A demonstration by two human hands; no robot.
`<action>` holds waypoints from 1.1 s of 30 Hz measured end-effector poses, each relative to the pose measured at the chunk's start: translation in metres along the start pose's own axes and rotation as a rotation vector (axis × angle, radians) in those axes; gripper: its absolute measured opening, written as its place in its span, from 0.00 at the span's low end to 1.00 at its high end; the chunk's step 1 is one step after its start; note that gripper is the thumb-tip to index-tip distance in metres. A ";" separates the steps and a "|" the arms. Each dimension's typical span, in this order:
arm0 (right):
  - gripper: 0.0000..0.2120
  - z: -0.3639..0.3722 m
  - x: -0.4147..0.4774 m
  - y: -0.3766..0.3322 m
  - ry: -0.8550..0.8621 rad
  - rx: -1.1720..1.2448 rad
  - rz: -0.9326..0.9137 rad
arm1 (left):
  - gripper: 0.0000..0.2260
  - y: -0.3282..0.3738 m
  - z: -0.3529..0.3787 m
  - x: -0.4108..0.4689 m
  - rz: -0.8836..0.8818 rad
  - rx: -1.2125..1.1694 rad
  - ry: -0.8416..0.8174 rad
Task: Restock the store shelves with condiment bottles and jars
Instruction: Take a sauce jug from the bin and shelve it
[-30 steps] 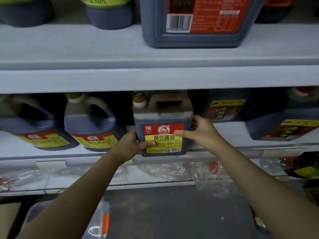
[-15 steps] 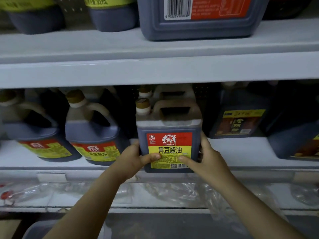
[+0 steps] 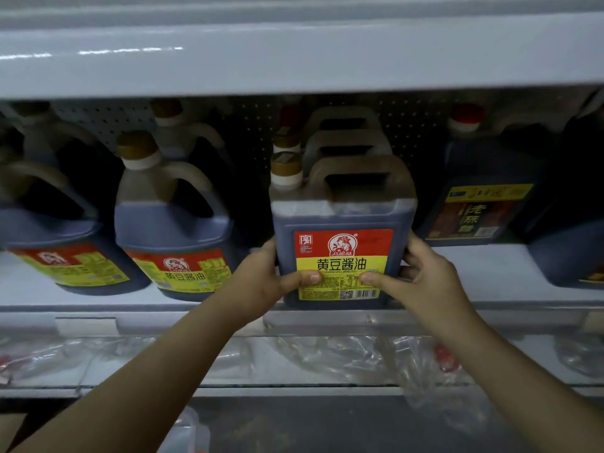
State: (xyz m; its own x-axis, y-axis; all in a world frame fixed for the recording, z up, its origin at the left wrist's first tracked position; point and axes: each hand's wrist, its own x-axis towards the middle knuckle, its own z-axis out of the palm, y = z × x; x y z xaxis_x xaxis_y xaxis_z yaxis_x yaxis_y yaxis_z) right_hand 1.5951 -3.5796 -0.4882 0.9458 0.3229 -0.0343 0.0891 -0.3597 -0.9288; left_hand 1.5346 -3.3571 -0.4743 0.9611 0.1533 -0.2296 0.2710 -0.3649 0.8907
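White metal shelf (image 3: 500, 273), middle tier; perforated back panel (image 3: 108, 119) behind.

Overhead: upper shelf lip (image 3: 294, 67), with only a slim gap above the jug handles.

Item: square soy sauce jug (image 3: 343, 250), red-and-yellow label facing out, upright at the shelf's front edge.

Behind it, in file: matching jugs (image 3: 346, 145).

Left margin: round-shouldered jug (image 3: 173, 233), with a dark gap between it and the square jug.

Right margin: dark jug (image 3: 474, 207) with a yellow label, set further back, bare deck in front of it.

Left hand (image 3: 258, 282): grips the jug's lower left side, thumb (image 3: 302, 278) laid on the label, fingers round the side and out of sight.

Right hand (image 3: 428, 276): grips the lower right corner, thumb (image 3: 372, 280) on the label, fingers curled round the edge.

Below: clear plastic bags (image 3: 327, 358) on the lower tier.
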 end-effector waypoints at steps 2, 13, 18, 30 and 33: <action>0.35 -0.001 0.000 -0.001 -0.002 0.017 0.004 | 0.23 -0.001 0.000 0.000 0.003 -0.013 -0.003; 0.31 0.007 0.003 0.003 0.020 0.029 -0.005 | 0.20 -0.005 -0.002 0.004 -0.014 0.067 0.030; 0.37 0.006 0.003 0.004 -0.026 0.019 0.039 | 0.21 -0.009 0.002 0.001 -0.020 0.071 0.055; 0.36 -0.005 0.020 -0.013 -0.244 -0.037 0.123 | 0.35 -0.004 -0.010 0.009 -0.031 -0.065 -0.105; 0.38 -0.003 0.016 -0.011 -0.220 -0.028 0.118 | 0.34 -0.003 -0.010 0.010 -0.044 -0.074 -0.131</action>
State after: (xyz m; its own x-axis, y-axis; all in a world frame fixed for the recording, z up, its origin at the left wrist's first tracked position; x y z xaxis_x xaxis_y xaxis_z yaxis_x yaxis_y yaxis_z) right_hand 1.6104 -3.5730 -0.4773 0.8597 0.4589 -0.2244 -0.0064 -0.4296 -0.9030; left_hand 1.5429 -3.3454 -0.4752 0.9485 0.0443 -0.3138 0.3127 -0.2910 0.9042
